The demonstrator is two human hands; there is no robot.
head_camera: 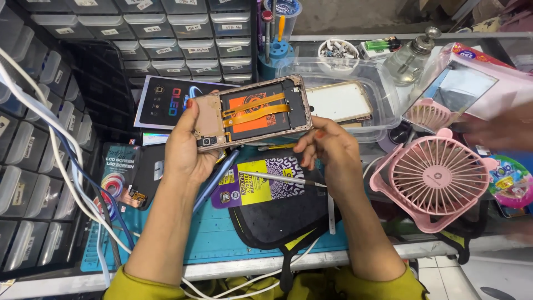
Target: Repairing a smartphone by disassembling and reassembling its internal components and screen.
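My left hand (187, 151) holds an opened phone (252, 113) with its back cover off, showing an orange battery and orange flex cables. It grips the phone's camera end, tilted up over the bench. My right hand (327, 149) touches the phone's lower right edge with its fingertips. A thin metal tool (280, 178) lies under that hand, and I cannot tell whether the fingers grip it.
A teal work mat (216, 233) carries a black pouch (283, 214), a yellow-purple packet (258, 183) and a blue pen-like tool (214, 180). A clear plastic tray (383, 91) holds a phone back cover (338, 101). A pink fan (436, 178) stands right. Drawer racks (39, 128) fill the left.
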